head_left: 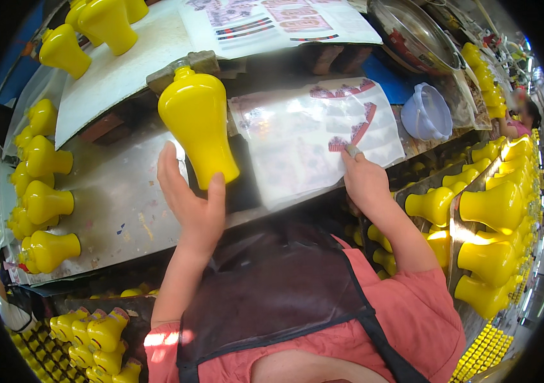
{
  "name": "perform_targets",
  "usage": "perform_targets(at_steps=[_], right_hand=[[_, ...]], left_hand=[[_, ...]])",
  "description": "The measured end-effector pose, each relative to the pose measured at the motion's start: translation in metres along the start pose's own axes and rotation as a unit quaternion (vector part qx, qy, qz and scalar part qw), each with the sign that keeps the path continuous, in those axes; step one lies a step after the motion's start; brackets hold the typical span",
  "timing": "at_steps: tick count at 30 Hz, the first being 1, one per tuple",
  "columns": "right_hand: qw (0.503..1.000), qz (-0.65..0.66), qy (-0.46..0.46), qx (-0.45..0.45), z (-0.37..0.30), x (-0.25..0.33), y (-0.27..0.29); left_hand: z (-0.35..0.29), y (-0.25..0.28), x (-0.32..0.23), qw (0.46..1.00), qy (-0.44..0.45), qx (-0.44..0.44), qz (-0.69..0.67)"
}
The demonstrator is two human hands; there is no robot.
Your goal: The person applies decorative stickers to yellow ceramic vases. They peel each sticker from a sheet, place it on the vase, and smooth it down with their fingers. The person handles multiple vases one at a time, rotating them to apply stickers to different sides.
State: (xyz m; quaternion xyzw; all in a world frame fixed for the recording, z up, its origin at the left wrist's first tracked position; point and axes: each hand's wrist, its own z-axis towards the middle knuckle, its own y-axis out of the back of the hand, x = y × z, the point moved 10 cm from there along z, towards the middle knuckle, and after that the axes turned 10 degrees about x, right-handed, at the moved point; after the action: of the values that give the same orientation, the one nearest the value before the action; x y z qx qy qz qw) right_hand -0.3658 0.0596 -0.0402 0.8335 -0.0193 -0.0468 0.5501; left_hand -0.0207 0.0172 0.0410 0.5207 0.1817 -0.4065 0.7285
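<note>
Glossy yellow vase point(196, 108) beside a flat, red-patterned white sheet point(284, 153)

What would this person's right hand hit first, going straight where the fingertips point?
The right hand would probably meet the red patterned strip on the pale sheet; they may be touching now.

No words, numbers or signs can be read. The printed sheet point(284, 22) at twelve o'clock and the glossy sheet point(288, 150) toward one o'clock bear pinkish and dark markings, too small and blurred to decipher.
</note>
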Motion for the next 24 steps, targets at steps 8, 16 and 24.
perform_targets(at_steps=[8, 16, 24], right_hand=[[0.991, 0.023, 0.104, -0.086, -0.02, 0.013, 0.0], [0.941, 0.112, 0.216, -0.236, -0.059, 0.013, 0.012], [0.768, 0.621, 0.142, -0.069, -0.042, 0.041, 0.039]], left_hand=[[-0.001, -0.029, -0.084, 0.97, -0.219, 0.076, -0.073], [-0.001, -0.087, -0.075, 0.946, -0.104, 0.213, -0.22], [0.006, -0.083, -0.103, 0.98, -0.14, 0.117, -0.079]])
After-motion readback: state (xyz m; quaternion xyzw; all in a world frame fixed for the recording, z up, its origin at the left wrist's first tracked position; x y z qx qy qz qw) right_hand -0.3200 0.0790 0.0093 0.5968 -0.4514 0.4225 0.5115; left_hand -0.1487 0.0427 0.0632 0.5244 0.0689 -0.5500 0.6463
